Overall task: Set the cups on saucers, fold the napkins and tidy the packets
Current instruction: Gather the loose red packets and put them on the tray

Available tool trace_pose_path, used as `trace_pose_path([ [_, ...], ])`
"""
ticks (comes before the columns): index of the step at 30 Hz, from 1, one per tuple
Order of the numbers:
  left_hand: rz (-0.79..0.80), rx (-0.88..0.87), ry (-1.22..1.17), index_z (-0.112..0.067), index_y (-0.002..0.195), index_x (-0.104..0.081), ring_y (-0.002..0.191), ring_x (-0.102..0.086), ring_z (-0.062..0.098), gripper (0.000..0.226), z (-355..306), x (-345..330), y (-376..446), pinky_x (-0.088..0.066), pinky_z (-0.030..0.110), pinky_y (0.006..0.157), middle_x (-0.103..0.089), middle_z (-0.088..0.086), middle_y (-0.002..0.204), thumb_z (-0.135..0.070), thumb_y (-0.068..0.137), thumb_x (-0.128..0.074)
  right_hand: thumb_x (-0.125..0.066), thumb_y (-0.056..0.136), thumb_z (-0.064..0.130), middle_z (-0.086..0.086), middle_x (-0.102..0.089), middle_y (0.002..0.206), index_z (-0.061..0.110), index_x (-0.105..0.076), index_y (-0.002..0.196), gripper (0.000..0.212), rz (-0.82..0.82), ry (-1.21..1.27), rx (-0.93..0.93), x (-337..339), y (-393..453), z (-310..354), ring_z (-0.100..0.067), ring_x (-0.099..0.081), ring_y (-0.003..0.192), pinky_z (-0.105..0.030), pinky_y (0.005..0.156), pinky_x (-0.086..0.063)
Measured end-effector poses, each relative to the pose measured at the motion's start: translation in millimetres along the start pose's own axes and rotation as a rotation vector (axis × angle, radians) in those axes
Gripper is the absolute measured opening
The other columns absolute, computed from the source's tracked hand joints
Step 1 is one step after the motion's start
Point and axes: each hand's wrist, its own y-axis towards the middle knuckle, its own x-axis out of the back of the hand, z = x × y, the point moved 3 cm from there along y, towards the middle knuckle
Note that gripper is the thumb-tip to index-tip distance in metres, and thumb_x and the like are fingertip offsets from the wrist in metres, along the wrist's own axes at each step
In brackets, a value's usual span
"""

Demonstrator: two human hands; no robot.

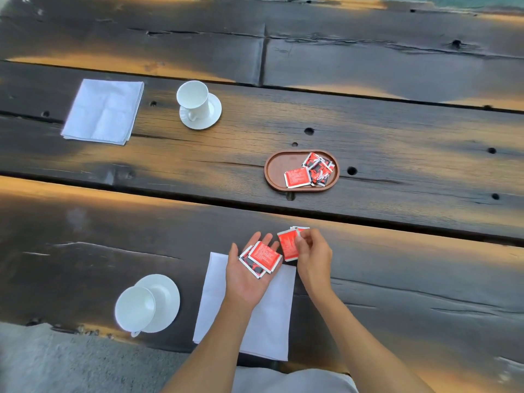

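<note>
The red packets (265, 256) lying in the left hand (249, 272) carry fine white print, too small to read. The packets in the tray (272, 165) show red-and-black designs, nothing legible.

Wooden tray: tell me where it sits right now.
The wooden tray sits right of centre on the table, beyond both hands, with red packets piled at its right end.
</note>
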Motion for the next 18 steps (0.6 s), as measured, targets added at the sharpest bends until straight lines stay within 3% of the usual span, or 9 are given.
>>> trace_pose_path([
  [3,-0.009,0.020,-0.003,-0.018,0.139,-0.065,0.118,-0.071,0.035,0.064,0,-3,-2,-0.061,0.052,0.090,-0.069,0.018,0.137,-0.061,0.103,-0.035,-0.065,0.095,0.004,0.004,-0.064,0.075,0.018,-0.062,0.082,0.019,0.204,0.144,0.034,-20,-18,16,0.003,-0.061,0.068,-0.012,0.062,-0.046],
  [6,0.016,0.016,0.011,-0.020,0.140,-0.064,0.126,-0.066,0.034,0.065,3,-6,-5,-0.059,0.051,0.096,-0.066,0.012,0.142,-0.063,0.102,-0.034,-0.066,0.094,0.007,0.011,-0.066,0.084,0.023,-0.059,0.084,0.020,0.336,-0.012,0.101,-40,-38,16,0.003,-0.066,0.078,-0.011,0.066,-0.051],
  [8,0.033,0.017,0.021,-0.021,0.139,-0.065,0.129,-0.063,0.034,0.065,3,-5,-7,-0.056,0.051,0.100,-0.064,0.011,0.145,-0.063,0.101,-0.034,-0.066,0.096,0.016,0.005,-0.063,0.097,0.017,-0.062,0.093,0.005,0.291,-0.279,0.225,-43,-42,11,-0.005,-0.060,0.087,-0.015,0.070,-0.051],
  [10,0.039,0.031,0.024,-0.021,0.137,-0.067,0.130,-0.063,0.034,0.065,2,-3,-8,-0.055,0.051,0.102,-0.063,0.011,0.146,-0.064,0.102,-0.033,-0.065,0.097,0.026,0.001,-0.057,0.106,0.013,-0.065,0.103,0.014,0.284,-0.446,0.308,-43,-41,5,-0.005,-0.050,0.090,-0.012,0.067,-0.041],
  [12,0.030,0.030,0.026,-0.021,0.137,-0.067,0.130,-0.063,0.034,0.065,2,0,-7,-0.053,0.051,0.104,-0.064,0.011,0.145,-0.063,0.102,-0.032,-0.062,0.099,0.029,0.001,-0.053,0.104,0.012,-0.065,0.103,0.018,0.285,-0.433,0.339,-40,-38,5,-0.005,-0.049,0.087,-0.013,0.065,-0.039],
  [15,0.014,0.004,0.018,-0.019,0.141,-0.063,0.127,-0.065,0.035,0.065,2,2,-5,-0.055,0.053,0.101,-0.066,0.013,0.142,-0.063,0.102,-0.035,-0.057,0.101,0.024,-0.002,-0.055,0.100,0.012,-0.061,0.098,0.013,0.088,-0.355,0.240,-26,-21,2,-0.014,-0.055,0.086,-0.030,0.068,-0.046],
  [18,0.022,-0.015,0.003,-0.019,0.138,-0.064,0.126,-0.066,0.037,0.064,1,3,-4,-0.058,0.055,0.094,-0.067,0.014,0.141,-0.063,0.101,-0.037,-0.063,0.098,0.024,-0.012,-0.057,0.116,0.010,-0.055,0.119,0.027,-0.064,-0.539,0.049,-11,1,-5,-0.026,-0.057,0.103,-0.034,0.076,-0.050],
])
